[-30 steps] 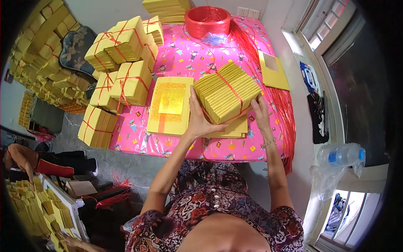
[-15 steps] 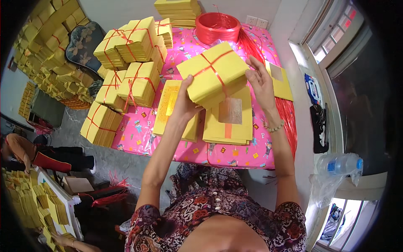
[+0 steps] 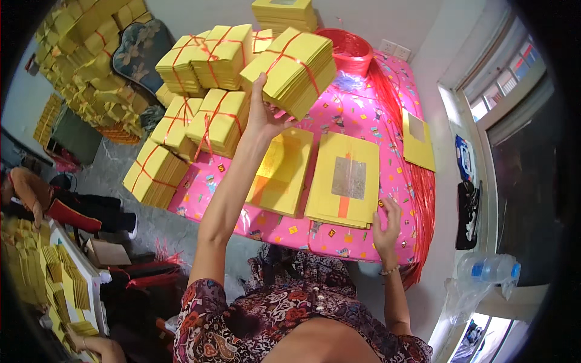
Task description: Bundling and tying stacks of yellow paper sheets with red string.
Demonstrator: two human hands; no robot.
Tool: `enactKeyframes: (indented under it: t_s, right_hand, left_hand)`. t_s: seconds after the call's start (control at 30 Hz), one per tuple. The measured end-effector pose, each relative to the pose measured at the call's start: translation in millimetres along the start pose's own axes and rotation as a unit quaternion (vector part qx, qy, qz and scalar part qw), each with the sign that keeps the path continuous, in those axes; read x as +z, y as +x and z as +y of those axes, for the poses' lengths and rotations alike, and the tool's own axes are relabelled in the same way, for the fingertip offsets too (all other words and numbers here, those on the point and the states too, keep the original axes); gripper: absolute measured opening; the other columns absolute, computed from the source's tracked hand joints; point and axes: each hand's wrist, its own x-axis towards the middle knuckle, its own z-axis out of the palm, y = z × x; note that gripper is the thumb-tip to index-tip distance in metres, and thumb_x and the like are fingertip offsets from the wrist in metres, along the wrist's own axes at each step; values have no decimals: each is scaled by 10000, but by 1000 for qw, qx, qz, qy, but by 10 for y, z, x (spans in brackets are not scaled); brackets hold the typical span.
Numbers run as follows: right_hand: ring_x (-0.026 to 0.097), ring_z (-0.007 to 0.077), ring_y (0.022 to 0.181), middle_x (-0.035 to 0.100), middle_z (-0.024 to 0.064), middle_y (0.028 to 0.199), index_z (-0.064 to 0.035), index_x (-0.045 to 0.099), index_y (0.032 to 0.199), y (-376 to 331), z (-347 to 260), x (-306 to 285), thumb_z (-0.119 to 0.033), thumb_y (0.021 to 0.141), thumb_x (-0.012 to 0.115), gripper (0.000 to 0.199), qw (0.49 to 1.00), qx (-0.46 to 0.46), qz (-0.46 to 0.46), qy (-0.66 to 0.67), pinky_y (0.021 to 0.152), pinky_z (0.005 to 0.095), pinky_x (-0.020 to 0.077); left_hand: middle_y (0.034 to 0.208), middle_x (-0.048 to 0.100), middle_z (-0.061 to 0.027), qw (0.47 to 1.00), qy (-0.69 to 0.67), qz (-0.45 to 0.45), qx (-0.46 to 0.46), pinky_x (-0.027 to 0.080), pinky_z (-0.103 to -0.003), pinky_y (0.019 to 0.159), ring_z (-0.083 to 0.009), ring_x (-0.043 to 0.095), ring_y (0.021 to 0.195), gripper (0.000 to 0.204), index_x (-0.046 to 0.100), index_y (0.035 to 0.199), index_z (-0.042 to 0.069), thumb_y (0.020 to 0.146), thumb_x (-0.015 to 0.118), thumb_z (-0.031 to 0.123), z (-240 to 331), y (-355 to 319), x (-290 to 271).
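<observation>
My left hand (image 3: pixel 264 118) grips a thick bundle of yellow paper (image 3: pixel 292 68), tied crosswise with red plastic ribbon and raised, tilted, over the far part of the table. The thumb lies along its near left side; the other fingers are mostly hidden under it. Below it rests a stack of yellow paper (image 3: pixel 288 158) with a shiny gold patch. To its right lies another yellow stack (image 3: pixel 370 158) with a silver square and a red strip. My right hand (image 3: pixel 387 232), empty with fingers apart, is beside this stack's near right corner.
Several tied yellow bundles (image 3: pixel 219 118) are piled along the left side of the pink-patterned table (image 3: pixel 272 228). A red ribbon coil (image 3: pixel 357 60) stands at the back, with strands (image 3: pixel 420 224) hanging along the right side. A window ledge (image 3: pixel 451 121) runs at right. Another person (image 3: pixel 30 189) is at far left.
The bundle has gone from both hands to my left hand alone and moved up and left. My right hand has let go and dropped to the right stack's near corner.
</observation>
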Motion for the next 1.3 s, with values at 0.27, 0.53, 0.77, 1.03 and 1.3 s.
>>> enactKeyframes:
  t_s: [0.27, 0.53, 0.77, 1.03, 1.3]
  right_hand:
    - [481, 324, 1133, 499, 187, 1184, 6, 526, 1200, -46, -22, 107, -49, 878, 528, 327, 1000, 19, -9, 17, 978, 401, 374]
    - [486, 323, 1149, 507, 175, 1201, -6, 526, 1199, -56, -31, 135, -30, 909, 455, 300, 999, 22, -32, 12, 981, 392, 379]
    - [485, 325, 1147, 506, 180, 1201, -1, 509, 1207, -54, -6, 141, -29, 915, 441, 301, 999, 20, -39, 13, 982, 393, 379]
    - [490, 318, 1141, 506, 184, 1199, 4, 506, 1204, -46, -29, 96, -34, 919, 441, 295, 998, 27, -59, 0, 966, 387, 395]
    - [494, 305, 1146, 507, 177, 1215, -1, 510, 1213, -45, -36, 78, -60, 936, 443, 290, 996, 57, -50, 47, 973, 380, 394]
  left_hand:
    - [1341, 316, -200, 994, 24, -72, 84, 309, -619, 1007, -388, 347, 1230, 1031, 291, 1393, 97, 622, 706, 641, 477, -1038, 35]
    - [1324, 367, -165, 973, 109, 57, 194, 279, -631, 1007, -391, 348, 1245, 941, 351, 1373, 112, 664, 663, 647, 1240, -1536, -603]
    - [1348, 230, -208, 948, 84, 250, 180, 240, -624, 1033, -405, 268, 1272, 1229, 168, 1407, 8, 537, 781, 622, 1636, -1178, -1328]
    - [1358, 236, -212, 955, 90, 243, 143, 259, -627, 1012, -411, 282, 1256, 1163, 217, 1420, 44, 568, 759, 623, 1812, -941, -1587]
    - [1395, 238, -226, 959, 149, 201, 133, 297, -614, 989, -419, 305, 1240, 1062, 280, 1417, 82, 615, 740, 606, 1841, -963, -1425]
